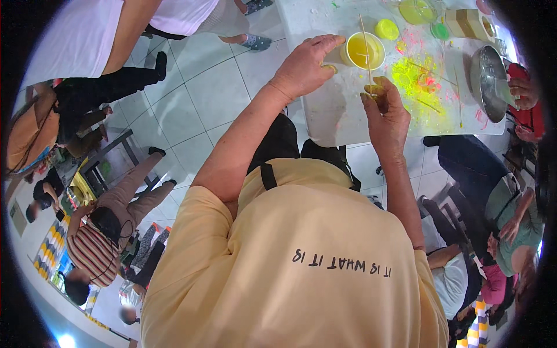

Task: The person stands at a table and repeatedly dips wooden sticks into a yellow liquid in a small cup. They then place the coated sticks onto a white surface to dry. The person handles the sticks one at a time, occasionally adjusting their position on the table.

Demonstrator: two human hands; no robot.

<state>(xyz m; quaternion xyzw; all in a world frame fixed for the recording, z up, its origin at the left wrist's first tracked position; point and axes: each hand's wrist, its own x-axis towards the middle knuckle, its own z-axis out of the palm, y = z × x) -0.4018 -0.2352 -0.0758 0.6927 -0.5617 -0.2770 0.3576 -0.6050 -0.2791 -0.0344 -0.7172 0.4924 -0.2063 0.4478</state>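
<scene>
My left hand (304, 66) is open beside the white cup of yellow liquid (355, 47), its fingertips close to the left rim and its thumb, stained yellow, apart from them. A thin pale stick (364, 32) lies lengthwise over the cup, with a small pale crosspiece near the middle. My right hand (386, 113), yellowish at the fingertips, pinches the stick's near end just below the cup. A round yellow-green container (386, 29) stands to the cup's right.
The white table (325, 116) bears yellow-green and pink smears (420, 81), loose sticks, a metal bowl (481, 107), a green container (440, 31), a cup of yellowish liquid (415, 11) and a box (467, 23). Another person's hand (522, 93) is at the bowl. Several people surround me.
</scene>
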